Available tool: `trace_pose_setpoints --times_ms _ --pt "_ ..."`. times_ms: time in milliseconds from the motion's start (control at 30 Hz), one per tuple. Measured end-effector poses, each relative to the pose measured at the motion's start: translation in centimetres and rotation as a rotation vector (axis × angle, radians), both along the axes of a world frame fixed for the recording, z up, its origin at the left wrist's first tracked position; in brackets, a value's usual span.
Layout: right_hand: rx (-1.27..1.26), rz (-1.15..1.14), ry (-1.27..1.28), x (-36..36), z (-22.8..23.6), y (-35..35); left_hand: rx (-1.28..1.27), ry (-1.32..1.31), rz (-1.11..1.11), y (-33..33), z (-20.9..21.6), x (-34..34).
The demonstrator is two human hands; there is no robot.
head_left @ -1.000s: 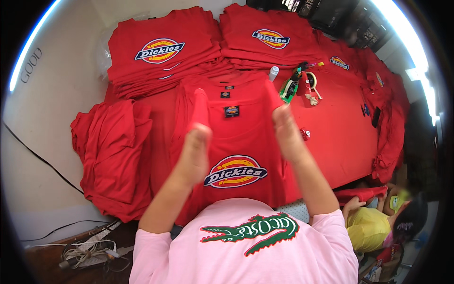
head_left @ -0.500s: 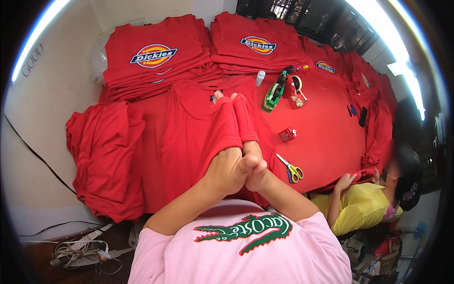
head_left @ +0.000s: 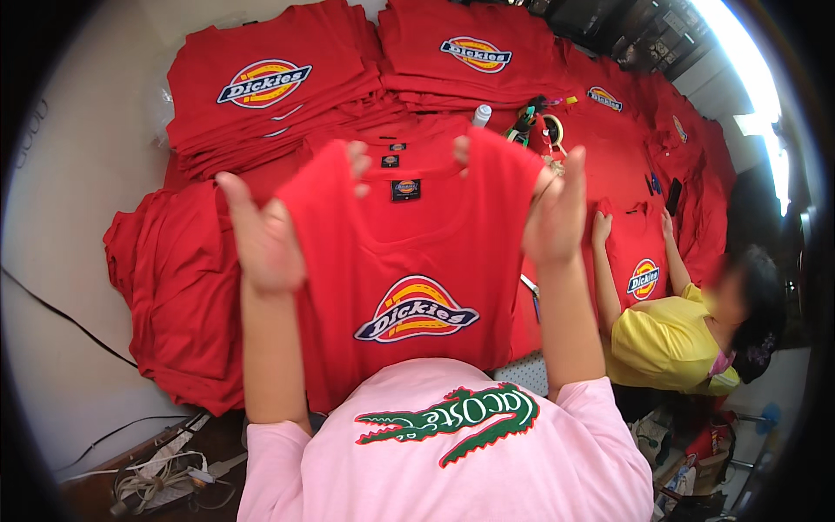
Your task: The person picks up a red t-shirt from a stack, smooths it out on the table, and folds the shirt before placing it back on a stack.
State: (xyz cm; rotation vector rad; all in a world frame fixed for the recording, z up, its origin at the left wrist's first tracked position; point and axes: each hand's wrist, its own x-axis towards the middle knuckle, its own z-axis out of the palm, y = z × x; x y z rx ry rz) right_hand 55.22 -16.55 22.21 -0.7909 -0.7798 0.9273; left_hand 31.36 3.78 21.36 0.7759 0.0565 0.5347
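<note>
A red shirt [head_left: 435, 252] hangs upright between my hands, its wide neckline facing me. It bears a yellow, white and blue chest emblem, and a small black label shows inside the neck. My left hand [head_left: 263, 250] holds the shirt's left shoulder: the fingers pass under the fabric, their tips curl out at the neckline, and the thumb stands apart. My right hand [head_left: 554, 222] holds the other shoulder in the same way, its thumb pointing up. Most of each hand's fingers are hidden by the cloth. Behind the shirt lie more red garments with neck labels.
Folded red shirts [head_left: 261, 39] are stacked at the back. A loose red garment heap [head_left: 174, 296] lies at left. Beyond my right hand are a white bottle [head_left: 482, 115] and a tape roll [head_left: 554, 130]. At right, a person in yellow [head_left: 665, 344] holds another red shirt [head_left: 633, 239].
My hands have spread from close together to wide apart, opening out the red shirt so its front emblem shows. The person at right has raised a red shirt.
</note>
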Motion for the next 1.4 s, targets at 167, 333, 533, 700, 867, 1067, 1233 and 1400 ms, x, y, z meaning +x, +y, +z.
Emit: trace_pose_setpoints --times_ms 167,333,533,700,867,1067,1233,1400 --pt "-0.141 0.067 0.528 9.9 -5.5 1.7 -0.283 -0.035 -0.157 10.6 -7.8 0.5" --pt "-0.267 0.093 0.645 13.5 -14.6 7.0 -0.394 0.073 -0.138 14.4 -17.2 3.1" --pt "-0.396 -0.079 0.699 13.5 -21.8 8.9 -0.475 0.1 -0.128 15.6 -24.1 3.3" --pt "-0.358 0.023 0.662 14.5 -23.8 8.4 -0.523 0.048 -0.217 16.3 -25.5 2.5" --pt "-0.465 -0.01 0.532 14.5 -23.7 8.9 -0.444 0.179 -0.247 16.1 -23.7 2.1" --pt "-0.757 -0.138 0.237 10.4 -21.4 3.2 -0.368 0.404 -0.57 12.6 -23.2 -5.0" --pt "-1.022 -0.128 -0.191 4.7 -22.3 -7.7 0.067 0.858 -0.19 1.6 -22.5 -12.2" --pt "-1.077 0.124 -0.281 1.1 -21.0 -12.6 0.61 0.997 0.075 -2.0 -23.5 -15.6"
